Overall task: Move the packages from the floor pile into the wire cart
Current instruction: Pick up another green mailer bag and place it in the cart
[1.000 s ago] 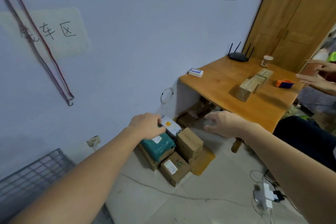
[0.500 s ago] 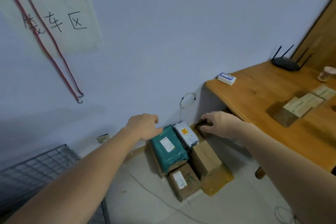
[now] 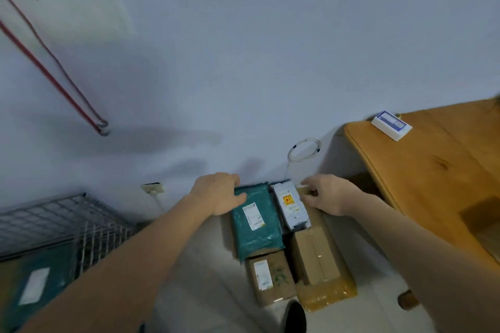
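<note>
Teal shows in the wire cart [image 3: 67, 227] at near left: one package [image 3: 27, 286] already sits there. About five wait in the floor pile against the far wall. Your left hand [image 3: 219, 194] rests on the teal bag [image 3: 255, 222], fingers curled over its far edge; your right hand [image 3: 328, 193] grips a brown box [image 3: 304, 192] behind the white parcel [image 3: 290, 207]. Since half a second ago, you've leaned closer and both hands have reached the pile.

A teal mailer [image 3: 257, 227] carries a white label; the white-grey pouch [image 3: 290, 205] bears a yellow-red sticker; brown cardboard boxes [image 3: 315, 257]; orange-brown wooden table [image 3: 433, 170].
</note>
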